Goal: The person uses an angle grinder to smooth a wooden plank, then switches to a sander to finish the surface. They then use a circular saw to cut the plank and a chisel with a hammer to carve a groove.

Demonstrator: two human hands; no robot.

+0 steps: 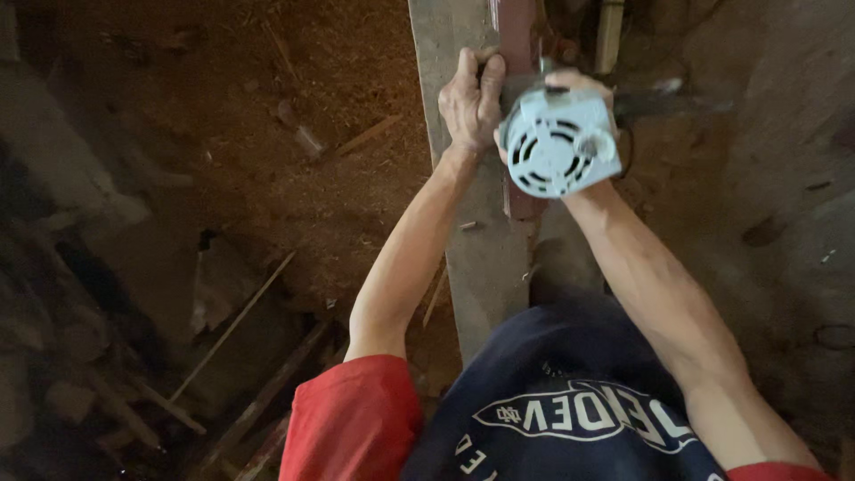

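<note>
A pale grey power tool (pixel 559 142) with a round vented back faces me at the upper middle. My right hand (pixel 581 83) grips its body from behind and is mostly hidden by it. A dark side handle (pixel 663 104) sticks out to the right. My left hand (pixel 472 96) presses down on a narrow reddish strip of wood (pixel 517 36) lying along a long grey plank (pixel 476 249), its fingers curled over the strip just left of the tool.
Sawdust covers the reddish ground (pixel 294 134) at the left. Thin sticks and offcuts (pixel 233 325) lie at lower left among dark rubble. A dark power cord (pixel 629 151) loops by the tool. Rough grey ground lies at the right.
</note>
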